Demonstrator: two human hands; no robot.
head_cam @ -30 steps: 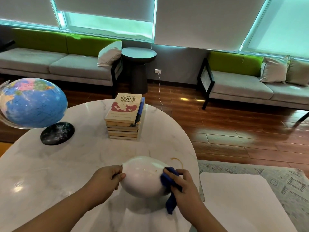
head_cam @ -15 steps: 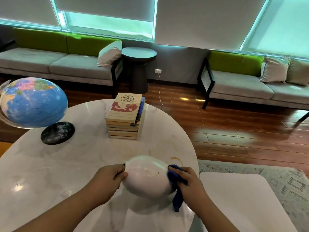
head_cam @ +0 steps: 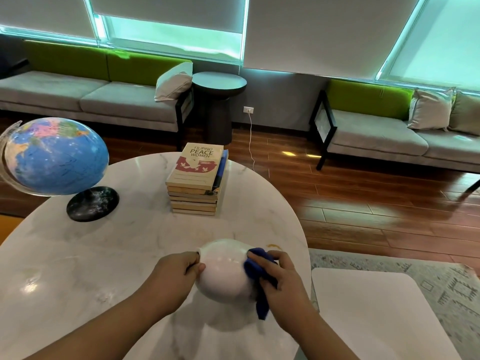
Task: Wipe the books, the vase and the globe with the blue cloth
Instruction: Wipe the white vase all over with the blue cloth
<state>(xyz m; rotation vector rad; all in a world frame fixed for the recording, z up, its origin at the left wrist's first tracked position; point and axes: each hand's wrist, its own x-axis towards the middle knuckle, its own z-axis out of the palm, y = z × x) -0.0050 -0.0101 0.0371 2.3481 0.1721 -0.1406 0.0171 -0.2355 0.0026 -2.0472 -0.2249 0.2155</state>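
Note:
A round white vase lies tilted above the near part of the white marble table. My left hand grips its neck end on the left. My right hand holds the blue cloth bunched against the vase's upper right side, with a tail of cloth hanging below. A stack of books, topped by "Filipino Peace Women", stands at the table's far middle. A blue globe on a black base stands at the far left.
A small white table sits low on the right over a patterned rug. Beyond the wooden floor are grey sofas with green backs and a dark round side table. A brown ring stain marks the marble by the vase.
My right hand has slid the blue cloth up and over the vase's right side toward its top. My left hand keeps its hold on the neck.

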